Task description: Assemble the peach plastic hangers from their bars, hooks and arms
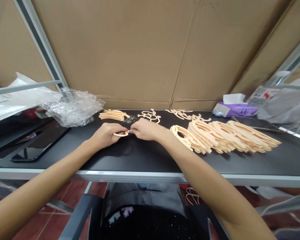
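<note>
My left hand [107,134] and my right hand [144,129] meet over the black table [145,158], both pinched on a small curved peach-coloured piece [121,134] held between them. A long overlapping row of flat peach rings [222,136] lies to the right of my right hand. Behind my hands lie a small stack of curved peach strips [113,115], some loose curly offcuts [150,115] and more scraps [183,115].
Crumpled clear plastic [73,106] sits at the back left. A dark phone [41,145] lies on the left. A purple tissue pack [235,108] and a dark tablet [255,122] are at the back right. Cardboard [150,50] walls the rear.
</note>
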Demonstrator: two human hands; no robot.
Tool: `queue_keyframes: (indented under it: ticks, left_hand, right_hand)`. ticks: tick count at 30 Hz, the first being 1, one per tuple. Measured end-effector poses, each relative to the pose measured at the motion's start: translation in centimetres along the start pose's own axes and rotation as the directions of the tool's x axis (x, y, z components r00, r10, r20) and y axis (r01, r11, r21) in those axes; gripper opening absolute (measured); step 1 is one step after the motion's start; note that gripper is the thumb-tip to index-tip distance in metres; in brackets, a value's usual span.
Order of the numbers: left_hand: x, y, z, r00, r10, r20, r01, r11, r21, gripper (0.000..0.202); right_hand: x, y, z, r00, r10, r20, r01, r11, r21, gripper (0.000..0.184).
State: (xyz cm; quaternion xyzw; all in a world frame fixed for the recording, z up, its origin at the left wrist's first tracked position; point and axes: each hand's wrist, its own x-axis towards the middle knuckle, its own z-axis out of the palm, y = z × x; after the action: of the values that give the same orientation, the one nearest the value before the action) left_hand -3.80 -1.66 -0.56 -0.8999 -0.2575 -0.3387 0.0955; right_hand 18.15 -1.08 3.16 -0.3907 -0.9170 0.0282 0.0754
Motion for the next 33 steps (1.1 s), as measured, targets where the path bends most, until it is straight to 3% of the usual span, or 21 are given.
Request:
queue_keyframes:
  ticks: [8, 23, 33]
  left_hand:
    - [0.4, 0.4, -0.1, 0.998, 0.017, -0.052, -0.018, 0.999, -0.034, 0.019]
    - [0.4, -0.3, -0.8, 0.995, 0.032, 0.094, -0.018, 0.990, -0.142, 0.019]
    - [0.6, 0.0, -0.8, 0.992, -0.079, 0.100, 0.100, 0.967, -0.234, 0.019]
  right_hand:
    - [0.0, 0.1, 0.0, 1.000, 0.005, 0.017, -0.004, 0.999, -0.033, 0.032]
    - [-0.5, -0.2, -0.5, 0.998, -0.015, 0.053, 0.017, 0.998, -0.055, 0.031]
    - [-1.2, -0.4, -1.3, 0.999, 0.007, 0.033, -0.003, 0.993, -0.121, 0.031]
